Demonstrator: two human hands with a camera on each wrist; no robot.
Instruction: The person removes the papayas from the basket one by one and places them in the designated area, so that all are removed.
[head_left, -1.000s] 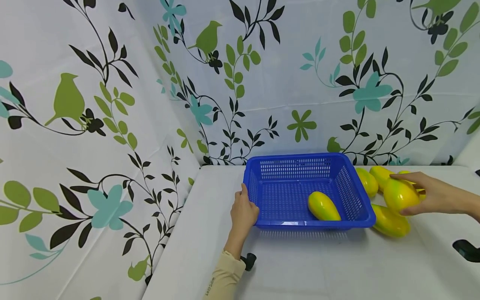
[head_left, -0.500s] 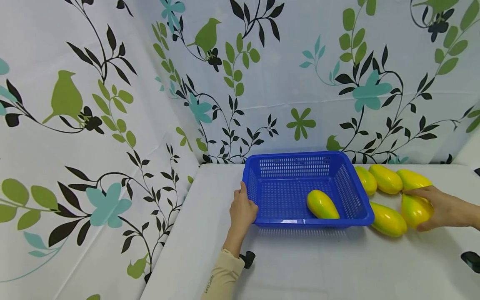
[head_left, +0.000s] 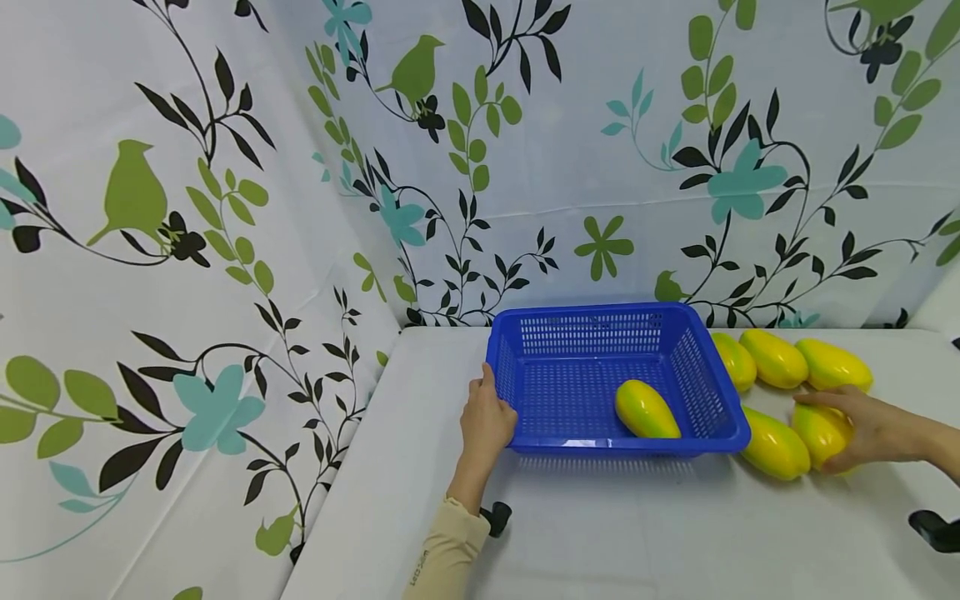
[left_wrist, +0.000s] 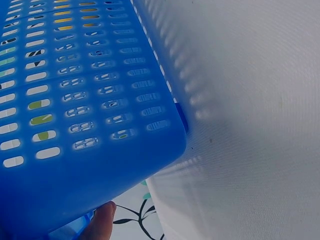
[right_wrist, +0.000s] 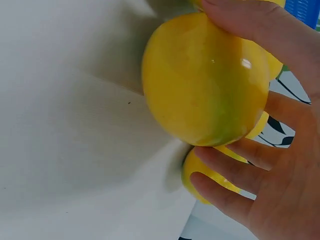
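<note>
At the left end of the blue plastic basket (head_left: pixel 555 404), my left hand (head_left: pixel 486 425) grips the rim; a fingertip (left_wrist: pixel 101 220) shows at the basket edge in the left wrist view. One yellow-green mango (head_left: pixel 647 410) lies inside, towards the front right. To the basket's right, my right hand (head_left: pixel 873 429) holds another mango (head_left: pixel 819 433) low at the table, thumb and fingers around its sides. The right wrist view shows this mango (right_wrist: pixel 205 82) close up. Directly left of it lies a mango (head_left: pixel 776 446), seemingly touching it.
Behind the held mango, three more mangoes (head_left: pixel 774 358) lie in a row along the back, the leftmost partly hidden by the basket. A patterned curtain (head_left: pixel 600 167) hangs behind the white table (head_left: pixel 585 533). Black wrist devices (head_left: pixel 933 531) are strapped near both hands.
My right hand first carried the mango to the right, away from the basket, then brought it slightly left against the front mango. The left hand and basket have stayed put.
</note>
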